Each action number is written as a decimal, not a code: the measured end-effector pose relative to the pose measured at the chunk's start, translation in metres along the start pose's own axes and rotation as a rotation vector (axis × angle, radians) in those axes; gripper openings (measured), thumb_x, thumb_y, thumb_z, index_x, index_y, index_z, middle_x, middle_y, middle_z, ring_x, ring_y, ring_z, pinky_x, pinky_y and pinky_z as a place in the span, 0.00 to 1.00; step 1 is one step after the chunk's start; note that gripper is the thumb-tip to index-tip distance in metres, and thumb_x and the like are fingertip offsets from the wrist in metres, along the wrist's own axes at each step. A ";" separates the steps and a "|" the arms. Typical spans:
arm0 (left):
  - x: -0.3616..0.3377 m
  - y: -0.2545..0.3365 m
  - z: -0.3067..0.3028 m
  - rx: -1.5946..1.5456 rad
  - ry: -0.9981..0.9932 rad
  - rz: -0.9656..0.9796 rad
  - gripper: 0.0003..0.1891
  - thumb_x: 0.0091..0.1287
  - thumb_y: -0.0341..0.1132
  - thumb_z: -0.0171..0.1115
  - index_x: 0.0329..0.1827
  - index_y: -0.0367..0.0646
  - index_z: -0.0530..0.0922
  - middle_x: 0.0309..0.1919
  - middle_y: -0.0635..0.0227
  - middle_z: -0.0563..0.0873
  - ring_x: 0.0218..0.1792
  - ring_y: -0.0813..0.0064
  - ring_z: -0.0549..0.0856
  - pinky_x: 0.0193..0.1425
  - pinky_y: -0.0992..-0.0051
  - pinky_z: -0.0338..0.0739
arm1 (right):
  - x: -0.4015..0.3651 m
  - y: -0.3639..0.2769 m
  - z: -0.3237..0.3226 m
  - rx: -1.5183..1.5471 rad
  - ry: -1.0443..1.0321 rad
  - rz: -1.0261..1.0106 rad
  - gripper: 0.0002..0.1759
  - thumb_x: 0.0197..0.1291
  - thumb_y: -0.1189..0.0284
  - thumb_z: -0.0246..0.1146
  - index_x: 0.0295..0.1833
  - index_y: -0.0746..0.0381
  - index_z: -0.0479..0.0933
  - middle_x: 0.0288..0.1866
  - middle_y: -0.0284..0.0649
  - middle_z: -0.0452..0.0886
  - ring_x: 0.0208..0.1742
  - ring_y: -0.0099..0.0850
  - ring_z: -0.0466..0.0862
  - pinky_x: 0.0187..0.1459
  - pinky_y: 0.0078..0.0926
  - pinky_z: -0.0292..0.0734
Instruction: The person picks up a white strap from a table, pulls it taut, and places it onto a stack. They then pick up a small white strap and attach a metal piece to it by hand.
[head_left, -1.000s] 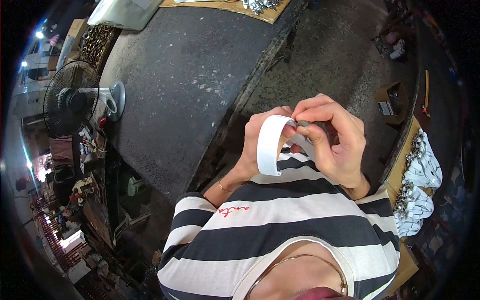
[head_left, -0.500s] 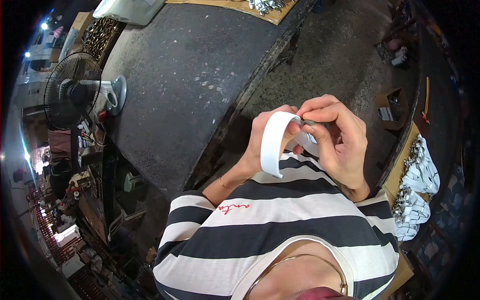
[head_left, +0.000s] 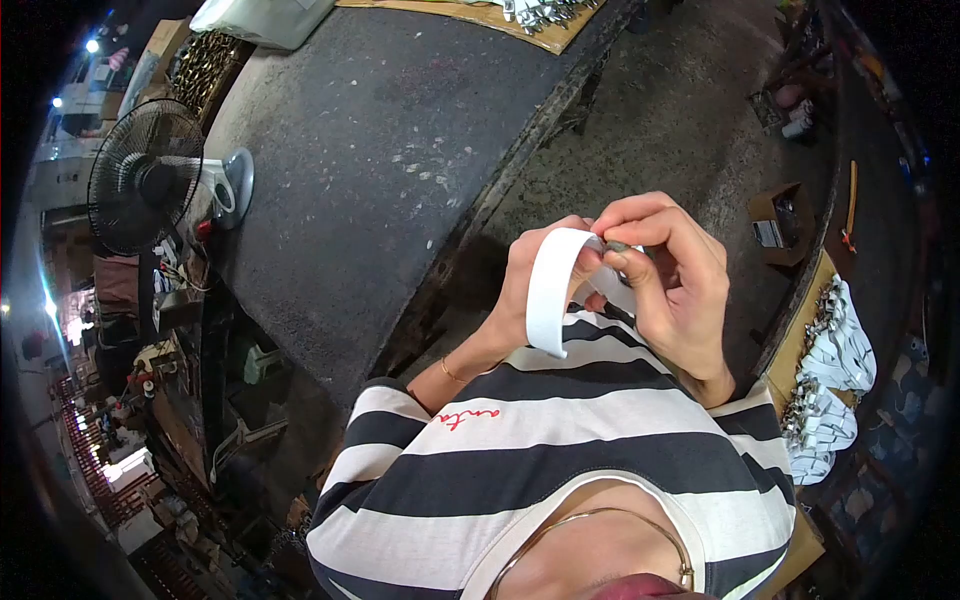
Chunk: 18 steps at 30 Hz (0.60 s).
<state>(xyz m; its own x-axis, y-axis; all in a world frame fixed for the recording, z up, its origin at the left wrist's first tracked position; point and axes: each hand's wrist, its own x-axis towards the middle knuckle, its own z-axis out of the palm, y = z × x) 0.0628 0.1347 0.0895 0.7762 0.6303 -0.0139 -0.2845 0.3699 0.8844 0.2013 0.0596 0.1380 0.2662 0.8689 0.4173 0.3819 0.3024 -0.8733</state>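
Curving in a wide white loop, the white strap [head_left: 553, 295] sits close before the striped shirt [head_left: 560, 440], above the edge of the dark table [head_left: 380, 150]; it is flat, plain and smooth, one end hanging down towards the shirt; the left hand [head_left: 525, 285] has its fingers curled closed on the loop's upper end; the right hand [head_left: 672, 285] pinches a small grey metal piece [head_left: 616, 245] against that end with thumb and forefinger, its other fingers bent; to the right a cardboard tray [head_left: 800, 335] holds heaped white straps with metal clips [head_left: 838, 370]; a small open cardboard box [head_left: 782, 212] stands on the floor, its contents unclear.
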 end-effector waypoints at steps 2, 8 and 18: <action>0.002 0.002 0.000 0.237 -0.009 0.178 0.22 0.71 0.49 0.64 0.40 0.34 0.77 0.30 0.68 0.80 0.27 0.81 0.83 0.24 0.81 0.79 | 0.000 0.000 0.010 0.028 0.044 0.015 0.06 0.59 0.86 0.65 0.42 0.70 0.76 0.41 0.47 0.83 0.39 0.32 0.86 0.39 0.26 0.80; 0.002 -0.004 -0.005 0.053 0.017 0.058 0.23 0.70 0.50 0.65 0.40 0.33 0.77 0.29 0.68 0.80 0.27 0.80 0.83 0.26 0.81 0.80 | 0.004 0.009 0.004 0.668 0.006 0.326 0.04 0.66 0.80 0.62 0.44 0.69 0.76 0.46 0.44 0.82 0.40 0.24 0.84 0.39 0.23 0.81; 0.003 0.001 -0.009 0.300 -0.060 0.139 0.19 0.72 0.45 0.64 0.41 0.33 0.78 0.30 0.68 0.80 0.24 0.80 0.82 0.25 0.81 0.78 | 0.004 0.008 0.004 -0.005 -0.011 -0.041 0.06 0.59 0.84 0.65 0.42 0.68 0.79 0.41 0.46 0.83 0.38 0.29 0.85 0.38 0.23 0.79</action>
<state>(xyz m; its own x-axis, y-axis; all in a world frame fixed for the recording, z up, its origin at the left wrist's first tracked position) 0.0598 0.1433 0.0860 0.7757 0.6162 0.1364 -0.2189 0.0600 0.9739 0.2020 0.0666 0.1313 0.2402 0.8600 0.4501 0.3973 0.3360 -0.8540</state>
